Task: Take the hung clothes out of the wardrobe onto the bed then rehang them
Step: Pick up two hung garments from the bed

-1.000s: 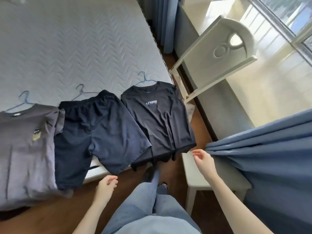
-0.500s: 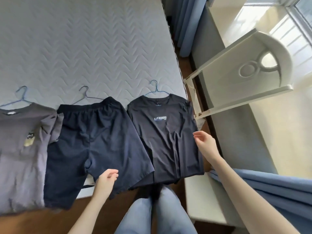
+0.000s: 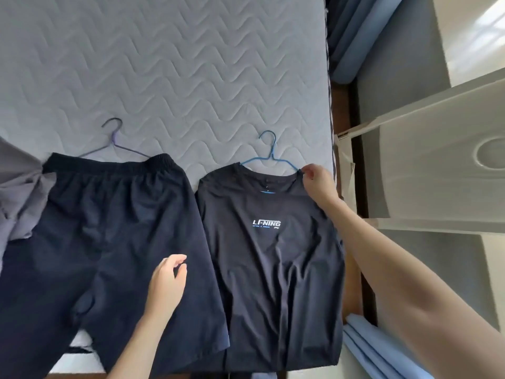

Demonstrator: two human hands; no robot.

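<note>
Right hand [image 3: 318, 181] is pinching the black T-shirt [image 3: 270, 255] at its right shoulder, just where the blue hanger [image 3: 269, 157] arm goes under the fabric. The shirt is lying flat, front up, near the bed [image 3: 164, 64] edge, hem hanging over the near side, hanger hook pointing away. Left hand [image 3: 166, 285] is hovering over the navy shorts [image 3: 103, 231], fingers loosely curled and gripping nothing; can't tell if it's touching the fabric. The shorts are lying just left of the shirt on a dark hanger [image 3: 114, 143]. A grey garment [image 3: 19, 203] is showing at the far left.
</note>
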